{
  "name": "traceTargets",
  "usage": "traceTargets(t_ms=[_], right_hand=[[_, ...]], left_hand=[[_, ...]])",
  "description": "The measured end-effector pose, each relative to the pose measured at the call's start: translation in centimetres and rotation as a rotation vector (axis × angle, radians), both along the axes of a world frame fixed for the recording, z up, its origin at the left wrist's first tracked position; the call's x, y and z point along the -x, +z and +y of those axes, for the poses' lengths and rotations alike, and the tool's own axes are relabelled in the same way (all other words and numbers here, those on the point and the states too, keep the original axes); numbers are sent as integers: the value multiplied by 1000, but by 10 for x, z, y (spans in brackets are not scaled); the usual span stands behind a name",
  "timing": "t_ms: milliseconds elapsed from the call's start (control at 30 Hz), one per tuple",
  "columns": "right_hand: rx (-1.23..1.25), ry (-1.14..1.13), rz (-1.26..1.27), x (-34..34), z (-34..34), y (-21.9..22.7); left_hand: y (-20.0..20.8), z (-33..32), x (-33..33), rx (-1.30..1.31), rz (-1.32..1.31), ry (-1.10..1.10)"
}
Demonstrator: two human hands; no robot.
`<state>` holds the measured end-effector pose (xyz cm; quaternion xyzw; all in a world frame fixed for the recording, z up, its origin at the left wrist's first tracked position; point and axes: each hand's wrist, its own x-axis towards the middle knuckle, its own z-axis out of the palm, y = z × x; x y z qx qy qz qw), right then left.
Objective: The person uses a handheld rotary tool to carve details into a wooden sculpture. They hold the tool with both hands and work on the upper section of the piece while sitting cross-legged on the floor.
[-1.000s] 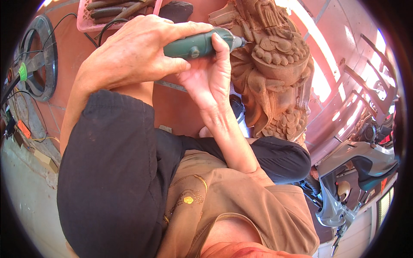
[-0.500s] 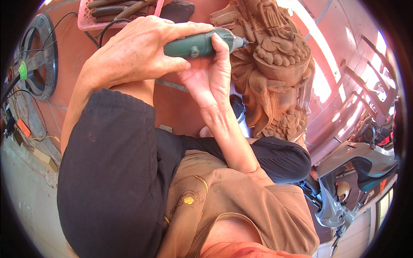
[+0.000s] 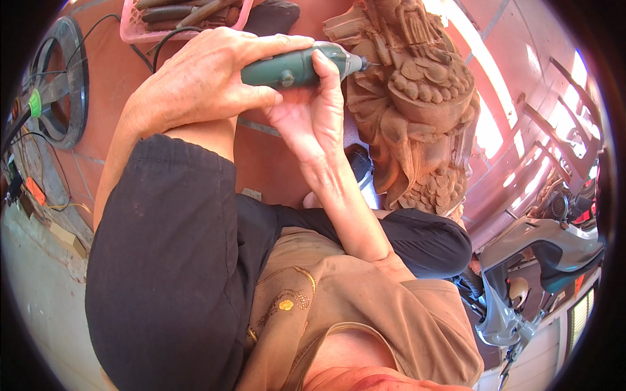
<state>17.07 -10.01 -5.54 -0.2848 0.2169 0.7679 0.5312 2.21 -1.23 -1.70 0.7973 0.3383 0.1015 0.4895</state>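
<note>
A green rotary tool lies level between my two hands, its thin bit pointing right at a carved brown wooden figure. My left hand is wrapped over the tool's rear end, with the forefinger stretched along its top. From below, my right hand supports the tool's front half, thumb pressed against the casing. The bit's tip is at the figure's edge, beside carved folds and a bowl of rounded shapes; whether it touches the wood I cannot tell.
A pink plastic basket of dark-handled tools stands at the top left, by a black cable and a dark wheel-shaped frame. My bent knee rises beneath my left arm. A grey motorbike stands at the right.
The rotary tool and both hands have shifted slightly left, drawing the bit back a little from the figure. The grip of both hands is the same.
</note>
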Motion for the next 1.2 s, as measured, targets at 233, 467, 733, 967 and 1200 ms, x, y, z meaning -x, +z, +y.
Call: traceTargets(t_ms=[233, 467, 733, 967, 1200], right_hand=[[-6, 36, 13, 3, 5, -9], [-32, 76, -19, 0, 14, -15], [-20, 50, -11, 3, 7, -10], [11, 6, -4, 3, 0, 2], [1, 31, -23, 4, 7, -9]], left_hand=[[-3, -2, 8, -37, 49, 56], [-12, -5, 8, -58, 39, 131], [-4, -6, 8, -19, 39, 106], [-5, -4, 7, 48, -25, 10], [-5, -5, 8, 26, 39, 76]])
